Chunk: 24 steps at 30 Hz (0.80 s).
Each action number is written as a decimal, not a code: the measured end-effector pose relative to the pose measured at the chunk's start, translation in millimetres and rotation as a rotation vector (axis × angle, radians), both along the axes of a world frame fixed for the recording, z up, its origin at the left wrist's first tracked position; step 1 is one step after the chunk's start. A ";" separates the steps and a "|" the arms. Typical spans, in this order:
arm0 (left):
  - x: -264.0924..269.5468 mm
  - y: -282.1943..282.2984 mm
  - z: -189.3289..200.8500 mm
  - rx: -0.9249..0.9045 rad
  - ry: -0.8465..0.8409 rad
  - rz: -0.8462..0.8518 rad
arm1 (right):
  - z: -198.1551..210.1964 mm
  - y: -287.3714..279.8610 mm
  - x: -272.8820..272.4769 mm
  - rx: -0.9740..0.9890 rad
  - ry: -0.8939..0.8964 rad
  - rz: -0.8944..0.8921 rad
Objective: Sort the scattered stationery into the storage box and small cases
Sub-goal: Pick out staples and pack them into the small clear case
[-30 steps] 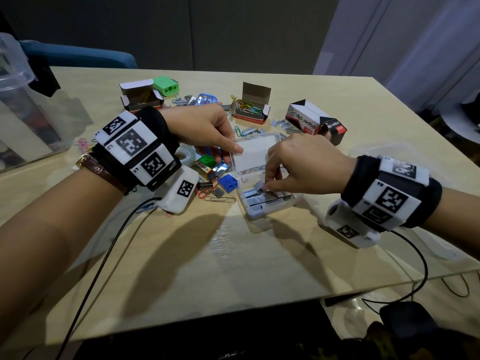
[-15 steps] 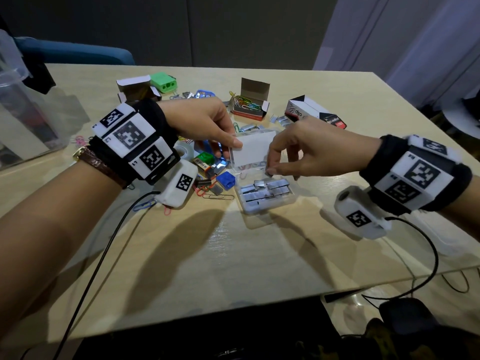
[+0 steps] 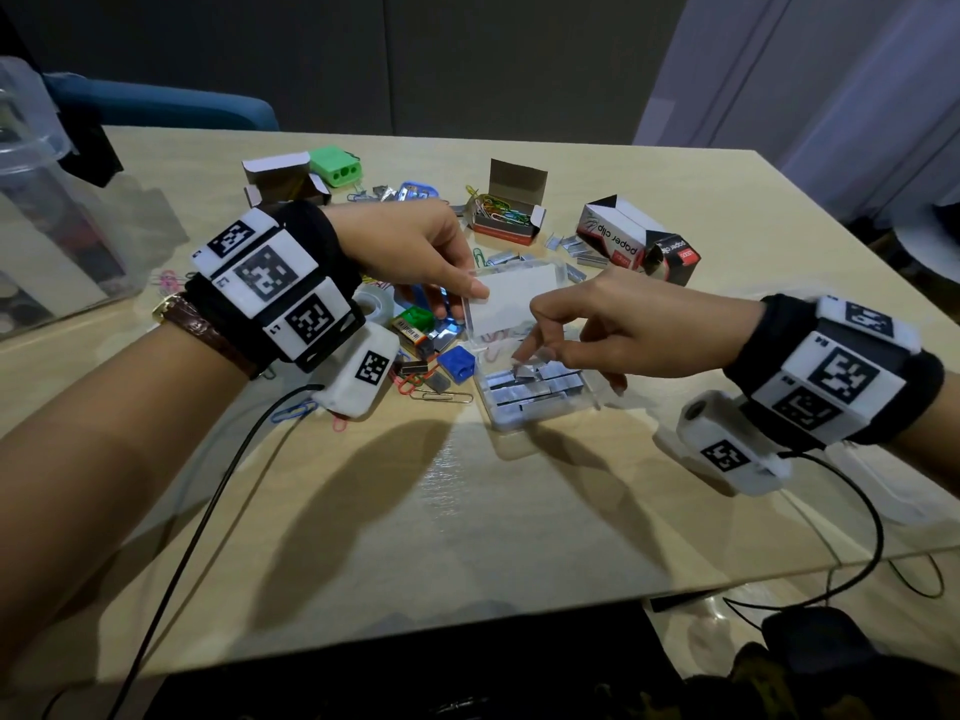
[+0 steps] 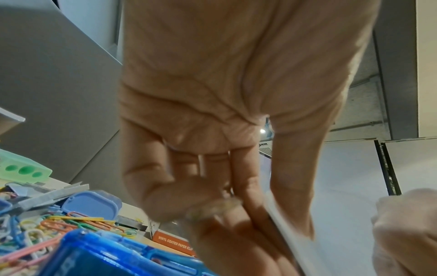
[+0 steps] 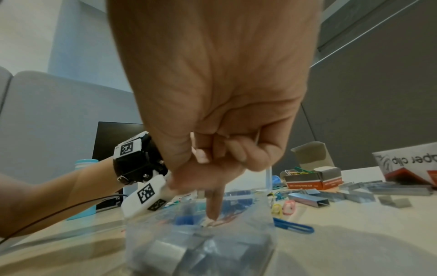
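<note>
On the pale wooden surface point(image 3: 519, 511) a small clear case point(image 3: 540, 397) lies open near the middle, its tray packed with strips of staples point(image 3: 524, 392). Its lid point(image 3: 511, 298) stands raised at the tray's 12 o'clock edge. The left hand point(image 3: 410, 246) comes in from 9 o'clock and pinches the lid's left edge between thumb and fingers; the left wrist view shows the thumb on one face of the lid point(image 4: 290, 233) and the fingers on the other.

The right hand point(image 3: 623, 324) hovers over the tray from 3 o'clock, its fingers curled with the thumb and first fingers drawn close together just above the staples. In the right wrist view one finger point(image 5: 214, 203) points straight down toward the case point(image 5: 201, 248). Whether a staple strip is held between the fingertips I cannot tell.

At 9 o'clock of the case lie a blue sharpener point(image 3: 456, 362), a green sharpener point(image 3: 415, 320), a roll of tape point(image 3: 375, 306) and loose paper clips point(image 3: 436, 394). At 12 o'clock an open carton of coloured paper clips point(image 3: 506, 218) stands, with loose staple strips point(image 3: 569, 246) just beside it and a paper clip box point(image 3: 618, 233) at 1 o'clock. A green block with three holes point(image 3: 336, 167) sits farther back at 11 o'clock. A large clear storage box point(image 3: 47, 226) stands at the far 9 o'clock edge.
</note>
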<state>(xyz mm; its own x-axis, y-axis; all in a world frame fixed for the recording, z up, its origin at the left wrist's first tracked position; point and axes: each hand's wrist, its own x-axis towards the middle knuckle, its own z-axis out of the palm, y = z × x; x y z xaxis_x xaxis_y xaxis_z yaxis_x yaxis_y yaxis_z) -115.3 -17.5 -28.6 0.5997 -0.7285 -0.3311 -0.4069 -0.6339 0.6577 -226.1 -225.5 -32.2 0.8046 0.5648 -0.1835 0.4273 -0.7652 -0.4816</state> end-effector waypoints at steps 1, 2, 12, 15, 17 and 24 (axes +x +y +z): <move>0.0 0.1 -0.1 -0.002 -0.002 0.001 | -0.8 0.2 0.2 -0.005 0.000 -0.001; 0.2 0.1 -0.3 -0.005 -0.001 0.000 | -2.4 0.3 0.2 -0.008 0.003 -0.002; 1.0 -0.1 0.9 -0.006 0.004 -0.005 | -1.9 2.1 1.5 -0.032 0.011 0.000; 1.0 -0.8 0.7 -0.004 0.000 -0.007 | -0.5 3.5 1.4 -0.037 -0.004 0.010; 1.1 -0.7 0.3 -0.002 -0.003 -0.007 | 0.5 4.4 1.4 -0.038 -0.004 0.011; 3.4 0.5 -0.2 -0.005 -0.004 -0.018 | 21.4 0.0 2.6 0.122 -0.076 -0.103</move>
<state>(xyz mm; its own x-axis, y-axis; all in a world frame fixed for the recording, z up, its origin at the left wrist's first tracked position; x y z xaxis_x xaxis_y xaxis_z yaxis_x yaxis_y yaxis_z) -111.9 -16.9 -28.8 0.5880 -0.7406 -0.3253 -0.4203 -0.6233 0.6594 -223.6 -225.5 -10.7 0.8681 0.4933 -0.0548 0.3887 -0.7443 -0.5430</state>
